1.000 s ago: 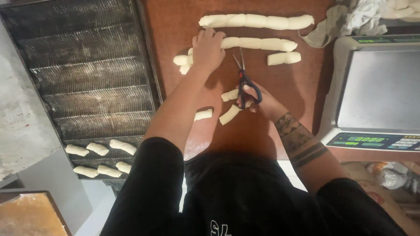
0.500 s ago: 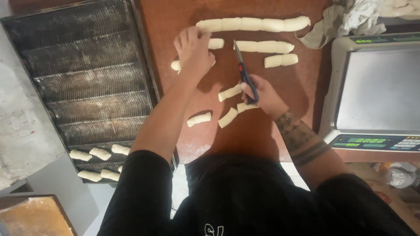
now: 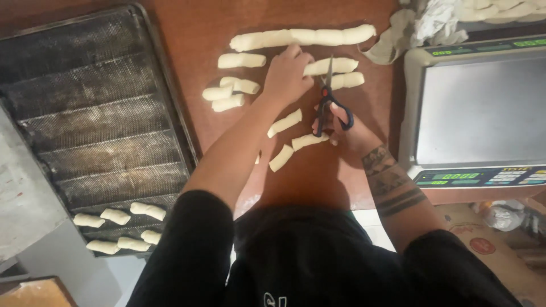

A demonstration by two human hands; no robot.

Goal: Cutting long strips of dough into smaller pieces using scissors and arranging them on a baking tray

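A: Step in hand?
B: Cutting, by my reading. Right hand point(image 3: 347, 128) closed through the handles of the scissors point(image 3: 328, 102), blades at a dough roll point(image 3: 333, 65); left hand point(image 3: 289, 74) flat on that roll, gripping nothing. Next cut needs the roll pinned.
A: Counts?
B: On the desk point(image 3: 187, 34): 3 long rolls, 7 cut pieces point(image 3: 284, 122). Baking tray point(image 3: 91, 113): 7 pieces

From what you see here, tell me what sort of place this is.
Probably a bakery work area. The right hand works scissors on a dough roll that the left hand steadies, cut dough pieces lie on a grooved baking tray, and a digital scale stands alongside.
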